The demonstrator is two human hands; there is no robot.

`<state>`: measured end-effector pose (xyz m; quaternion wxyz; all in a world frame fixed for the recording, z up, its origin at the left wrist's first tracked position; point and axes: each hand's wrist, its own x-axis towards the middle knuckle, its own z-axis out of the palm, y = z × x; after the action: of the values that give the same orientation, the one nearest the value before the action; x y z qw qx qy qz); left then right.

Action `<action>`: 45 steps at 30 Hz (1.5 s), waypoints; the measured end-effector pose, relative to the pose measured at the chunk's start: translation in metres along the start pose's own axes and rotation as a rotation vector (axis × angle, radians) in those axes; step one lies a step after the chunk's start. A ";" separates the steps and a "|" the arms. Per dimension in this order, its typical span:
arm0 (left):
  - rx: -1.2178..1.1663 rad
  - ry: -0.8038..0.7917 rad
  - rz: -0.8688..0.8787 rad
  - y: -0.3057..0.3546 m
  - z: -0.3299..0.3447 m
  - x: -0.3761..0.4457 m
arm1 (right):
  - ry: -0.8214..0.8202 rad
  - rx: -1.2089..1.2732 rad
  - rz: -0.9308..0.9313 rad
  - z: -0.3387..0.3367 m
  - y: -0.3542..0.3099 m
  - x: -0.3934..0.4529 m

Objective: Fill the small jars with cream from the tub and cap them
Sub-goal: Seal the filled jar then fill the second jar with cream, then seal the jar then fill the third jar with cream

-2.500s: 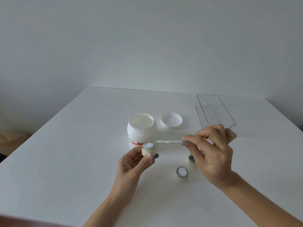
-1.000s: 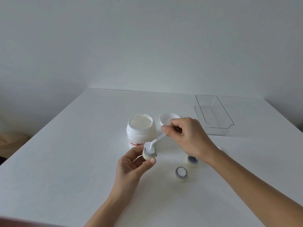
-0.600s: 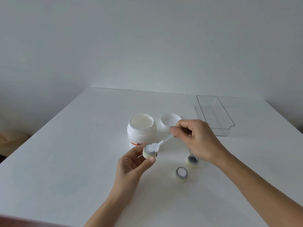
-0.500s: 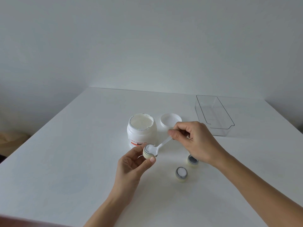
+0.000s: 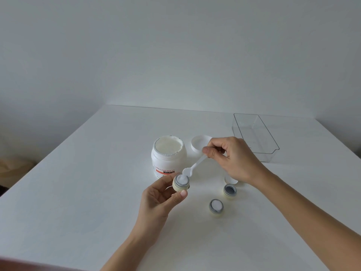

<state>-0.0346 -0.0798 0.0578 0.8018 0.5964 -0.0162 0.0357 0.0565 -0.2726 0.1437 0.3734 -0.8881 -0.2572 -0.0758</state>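
I have my left hand (image 5: 156,200) up off the bench (image 5: 78,192), thumb and fingers curled round the small jar (image 5: 181,183), which sits just in front of the cream tub (image 5: 169,156) near the middle of the bench. My right hand (image 5: 232,159) pinches the handle of the white spatula (image 5: 193,167) between thumb and forefinger, its bowl resting at the far rim of the jar's mouth, where the cream already looks level with the top.

To do this step well, I judge I should wipe the bowl flat across the rim so the cream smooths off instead of heaping, and keep the jar level and steady while I do. Too much on top would likely squeeze out when the cap goes on.

Nearer the front edge a filled jar (image 5: 215,208) stands uncapped, and beside it, toward the right, an empty jar (image 5: 230,191) waits. The tub lid (image 5: 199,144) lies open-side up behind my right hand, and a clear tray (image 5: 256,137) sits toward the far right corner.
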 end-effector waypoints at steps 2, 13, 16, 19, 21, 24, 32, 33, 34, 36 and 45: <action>0.002 -0.001 0.001 0.000 0.000 0.000 | 0.014 0.003 0.005 -0.001 0.000 0.002; 0.009 0.054 0.016 0.000 0.000 0.000 | 0.097 0.069 0.032 -0.002 -0.001 -0.010; 0.031 0.066 0.038 -0.001 -0.001 0.000 | 0.112 0.087 0.074 -0.003 0.001 -0.014; 0.093 0.055 0.051 -0.004 0.000 -0.001 | 0.161 0.166 0.157 -0.008 0.006 -0.016; 0.217 0.031 0.072 -0.007 0.002 -0.002 | 0.194 0.195 0.190 -0.011 0.011 -0.020; 0.434 -0.008 0.074 -0.011 0.006 -0.003 | 0.217 0.213 0.222 -0.014 0.018 -0.028; 0.933 -0.055 0.144 -0.013 0.018 0.003 | 0.241 0.310 0.343 -0.029 0.040 -0.055; 0.948 -0.063 0.125 -0.013 0.019 0.004 | 0.246 0.323 0.358 -0.031 0.041 -0.058; 0.969 -0.074 0.098 -0.012 0.019 0.006 | 0.251 0.339 0.374 -0.033 0.043 -0.060; 1.019 -0.112 0.036 -0.008 0.019 0.010 | 0.260 0.369 0.399 -0.035 0.045 -0.063; 0.960 -0.266 -0.075 0.018 0.055 0.037 | 0.346 0.483 0.538 -0.052 0.062 -0.072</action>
<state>0.0013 -0.1260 0.0932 0.4287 0.8976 -0.0786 -0.0659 0.0294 -0.3743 0.1182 0.6156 -0.7846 0.0406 -0.0612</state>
